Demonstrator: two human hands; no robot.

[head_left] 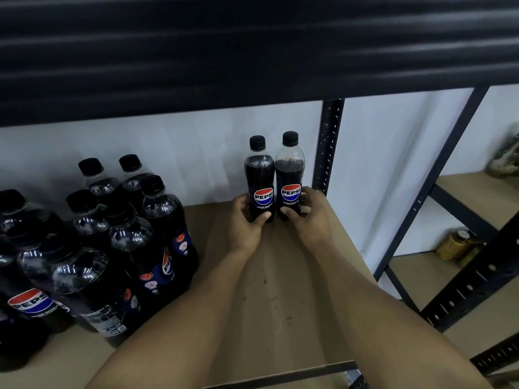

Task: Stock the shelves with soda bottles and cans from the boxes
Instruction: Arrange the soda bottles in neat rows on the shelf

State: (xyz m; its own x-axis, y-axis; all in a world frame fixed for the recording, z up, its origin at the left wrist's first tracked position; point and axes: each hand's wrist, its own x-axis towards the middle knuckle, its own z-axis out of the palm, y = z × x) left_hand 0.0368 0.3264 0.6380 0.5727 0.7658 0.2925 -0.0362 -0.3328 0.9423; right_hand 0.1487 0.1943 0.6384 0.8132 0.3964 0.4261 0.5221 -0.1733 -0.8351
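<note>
Two small Pepsi bottles with black caps stand upright side by side at the back right of a brown shelf board (283, 276). My left hand (245, 220) grips the base of the left small bottle (259, 175). My right hand (307, 213) grips the base of the right small bottle (290, 169). Both arms reach in from the front edge. The two bottles touch each other, close to the white back wall.
Several large Pepsi bottles (118, 242) crowd the left half of the shelf. A black perforated upright (327, 147) stands right of the small bottles. The dark underside of the shelf above (252, 51) hangs overhead. Jars (457, 244) sit on a neighbouring rack at right.
</note>
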